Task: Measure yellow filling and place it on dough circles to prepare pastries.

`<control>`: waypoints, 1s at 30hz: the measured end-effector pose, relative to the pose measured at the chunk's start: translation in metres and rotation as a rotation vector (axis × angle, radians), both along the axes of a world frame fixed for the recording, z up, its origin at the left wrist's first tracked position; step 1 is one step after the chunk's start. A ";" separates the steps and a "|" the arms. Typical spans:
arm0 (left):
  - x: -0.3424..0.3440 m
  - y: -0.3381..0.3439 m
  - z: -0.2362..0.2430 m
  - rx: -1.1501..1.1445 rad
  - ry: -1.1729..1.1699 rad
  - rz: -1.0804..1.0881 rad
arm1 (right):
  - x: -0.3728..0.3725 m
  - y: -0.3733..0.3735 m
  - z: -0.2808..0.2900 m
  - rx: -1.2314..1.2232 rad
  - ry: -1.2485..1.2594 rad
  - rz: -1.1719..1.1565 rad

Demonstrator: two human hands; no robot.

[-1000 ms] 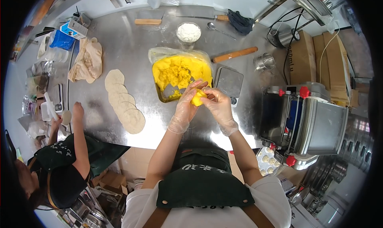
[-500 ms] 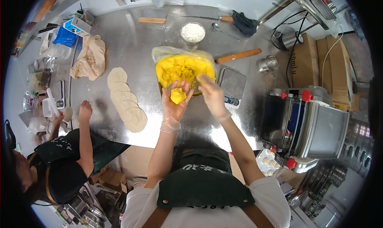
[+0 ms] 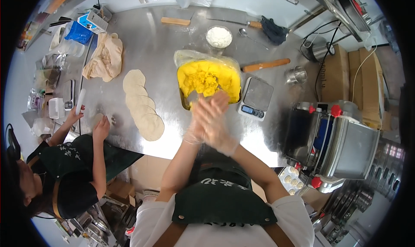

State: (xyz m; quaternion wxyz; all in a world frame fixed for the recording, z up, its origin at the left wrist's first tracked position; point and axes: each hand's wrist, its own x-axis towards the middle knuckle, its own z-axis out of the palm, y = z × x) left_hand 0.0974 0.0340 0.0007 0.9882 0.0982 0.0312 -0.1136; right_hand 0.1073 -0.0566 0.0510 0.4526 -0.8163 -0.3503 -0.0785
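Note:
My left hand [image 3: 196,125] and my right hand [image 3: 215,117], in thin clear gloves, are pressed palm to palm just in front of a tub of yellow filling [image 3: 234,77]. Their fingers are smeared by motion. The lump of yellow filling that lay in my left palm is now hidden between them. A plastic liner [image 3: 190,55] folds over the tub's far edge, and the filling inside is crumbly and dug out in the middle. Overlapping round dough wrappers [image 3: 145,113] lie in a row to the left of my hands.
Right of the tub stands a digital scale [image 3: 258,95], with a rolling pin [image 3: 266,65] behind it. A bowl of white powder [image 3: 218,37] is beyond the tub. The dough roller machine [image 3: 333,139] fills the right side. At left, a co-worker [image 3: 65,169] handles a wrapper and a white stick.
My right hand has come from the tub onto my left palm, covering the yellow lump. The whole view has shifted slightly. The co-worker's hands have moved at the table.

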 end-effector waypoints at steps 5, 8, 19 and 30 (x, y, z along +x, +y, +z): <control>0.003 0.002 0.026 0.133 0.362 0.062 | 0.026 -0.015 0.000 -0.159 0.134 -0.088; -0.003 0.005 0.020 0.120 0.138 0.052 | -0.012 0.005 0.004 0.197 0.116 -0.135; -0.013 -0.007 0.025 0.261 0.352 0.145 | 0.028 0.007 -0.003 -0.347 0.096 -0.270; -0.026 0.020 0.060 0.050 0.213 0.050 | -0.022 0.041 0.040 -1.557 -0.297 -0.058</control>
